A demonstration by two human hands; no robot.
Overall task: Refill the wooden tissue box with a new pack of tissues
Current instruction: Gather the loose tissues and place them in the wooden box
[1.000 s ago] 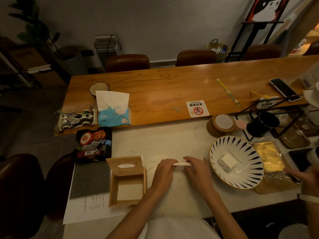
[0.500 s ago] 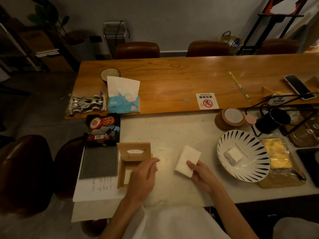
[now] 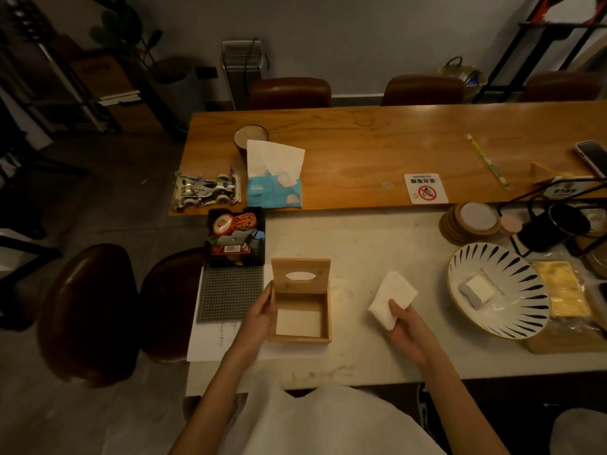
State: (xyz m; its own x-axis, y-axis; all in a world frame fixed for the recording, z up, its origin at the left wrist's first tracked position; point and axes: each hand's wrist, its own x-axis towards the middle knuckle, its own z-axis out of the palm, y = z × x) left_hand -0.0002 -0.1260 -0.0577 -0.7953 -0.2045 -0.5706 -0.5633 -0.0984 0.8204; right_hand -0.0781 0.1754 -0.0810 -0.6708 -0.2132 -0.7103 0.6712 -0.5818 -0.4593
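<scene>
The wooden tissue box (image 3: pixel 323 318) stands open on the white table, its lid (image 3: pixel 300 275) with an oval slot tipped up at the back. A pale sheet lies on the box floor. My left hand (image 3: pixel 261 315) grips the box's left wall. My right hand (image 3: pixel 405 325) holds a folded white stack of tissues (image 3: pixel 392 298) just above the table, to the right of the box. A blue tissue pack (image 3: pixel 274 190) with a white sheet sticking up sits on the wooden table behind.
A striped bowl (image 3: pixel 525 310) holding a small white block is at the right, with a gold packet (image 3: pixel 560 292) and coasters (image 3: pixel 471 221) beyond. A black tray of small items (image 3: pixel 235 236), a grey studded mat (image 3: pixel 230 292) and a toy car (image 3: pixel 207 192) lie left.
Both hands were together on the tissues a second ago. My left hand has gone left to the box's wall; my right hand keeps the stack, now right of the box.
</scene>
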